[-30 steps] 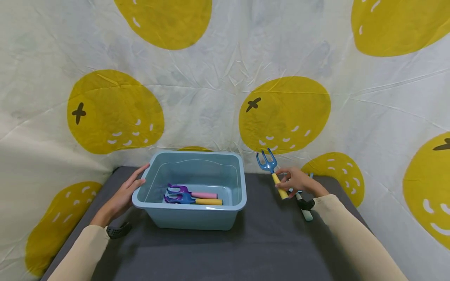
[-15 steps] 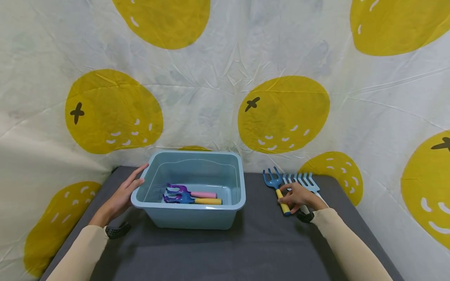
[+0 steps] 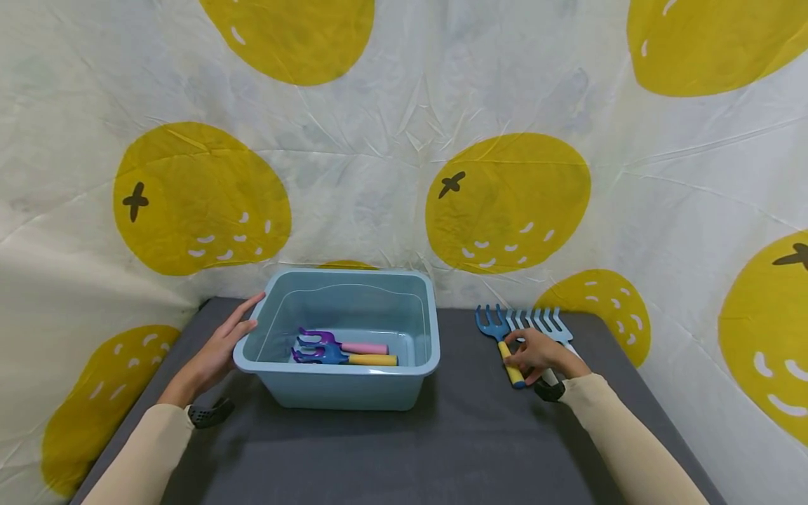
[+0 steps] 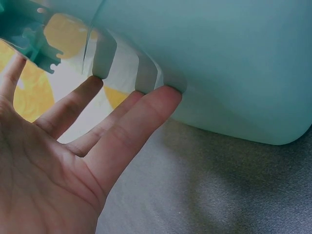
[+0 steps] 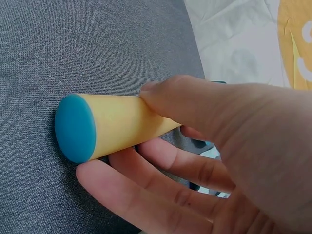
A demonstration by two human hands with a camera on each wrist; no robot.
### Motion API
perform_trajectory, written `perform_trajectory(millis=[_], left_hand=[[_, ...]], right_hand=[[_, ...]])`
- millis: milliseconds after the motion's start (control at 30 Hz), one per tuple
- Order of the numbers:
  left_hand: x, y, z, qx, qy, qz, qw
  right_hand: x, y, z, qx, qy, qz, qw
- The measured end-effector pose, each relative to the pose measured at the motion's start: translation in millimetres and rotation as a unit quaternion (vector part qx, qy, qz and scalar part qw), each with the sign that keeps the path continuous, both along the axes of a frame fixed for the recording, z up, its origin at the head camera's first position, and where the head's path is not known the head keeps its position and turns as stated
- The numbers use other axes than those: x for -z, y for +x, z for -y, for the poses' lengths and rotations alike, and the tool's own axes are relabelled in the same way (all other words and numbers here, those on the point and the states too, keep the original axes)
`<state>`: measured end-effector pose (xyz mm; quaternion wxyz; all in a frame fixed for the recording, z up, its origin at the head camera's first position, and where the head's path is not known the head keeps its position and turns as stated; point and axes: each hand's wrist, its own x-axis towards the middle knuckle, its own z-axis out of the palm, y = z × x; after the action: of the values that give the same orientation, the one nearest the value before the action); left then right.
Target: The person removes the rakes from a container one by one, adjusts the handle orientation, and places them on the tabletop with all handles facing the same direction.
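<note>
Against a creased white cloth backdrop (image 3: 366, 189) printed with large yellow fruits (image 3: 202, 193), a person in cream sleeves (image 3: 631, 438) is working at a dark grey tabletop (image 3: 353, 459) with a woven, fabric-like grain. The right hand (image 3: 539, 354) is pinching the yellow handle of a blue hand fork (image 3: 502, 345), its grip parted only by the handle's width. The fork is lying on the right side of the tabletop, its tines pointing toward the backdrop and its blue-capped end facing the person. Just beside it, a pale rake (image 3: 558, 333) is lying with its teeth near the far edge, its handle partly hidden behind the right hand. The left hand (image 3: 217, 354) is touching the outside of a light blue tub (image 3: 344, 389), its grip spread wide, fingers extended and holding nothing. Inside the tub, a purple fork (image 3: 350, 347) and a second blue fork (image 3: 353, 359) are lying side by side. Soft shadows (image 3: 214, 452) are falling across the grey surface.
</note>
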<state>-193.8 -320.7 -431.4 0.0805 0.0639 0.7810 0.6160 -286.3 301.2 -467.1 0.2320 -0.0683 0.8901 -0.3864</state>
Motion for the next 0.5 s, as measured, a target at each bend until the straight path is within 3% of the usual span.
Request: perform_trajectory(millis=[500], left_hand=[[-0.1, 0.4, -1.4, -0.003, 0.003, -0.003, 1.0000]], right_hand=[[1.0, -3.8, -1.0, -0.022, 0.002, -0.001, 0.9998]])
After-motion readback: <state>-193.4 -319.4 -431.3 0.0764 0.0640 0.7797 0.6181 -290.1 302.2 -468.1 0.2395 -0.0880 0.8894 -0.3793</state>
